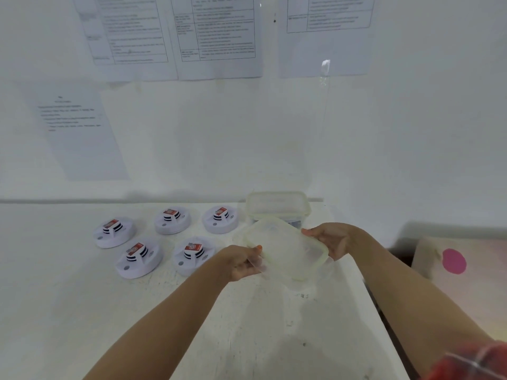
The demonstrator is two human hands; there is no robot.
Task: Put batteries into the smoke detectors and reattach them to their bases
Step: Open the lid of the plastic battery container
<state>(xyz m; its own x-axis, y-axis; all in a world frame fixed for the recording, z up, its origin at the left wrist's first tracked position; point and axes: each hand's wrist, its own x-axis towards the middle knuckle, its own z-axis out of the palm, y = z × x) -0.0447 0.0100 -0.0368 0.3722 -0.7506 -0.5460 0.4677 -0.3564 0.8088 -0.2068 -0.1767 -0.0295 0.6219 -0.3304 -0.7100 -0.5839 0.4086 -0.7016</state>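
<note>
Several white round smoke detectors, each with a red label on its raised black-slotted centre, sit on the white table; the nearest (192,255) lies just left of my left hand. A translucent plastic lid (288,250) is held tilted above the table. My left hand (242,263) grips its near-left edge and my right hand (333,239) grips its far-right edge. Behind the lid stands a clear plastic box (277,205) by the wall, with something dark inside, partly hidden by the lid.
The white table (137,325) ends at the wall behind and at an edge on the right. Printed sheets (216,37) hang on the wall. A cream surface with a pink round spot (454,261) lies beyond the right edge.
</note>
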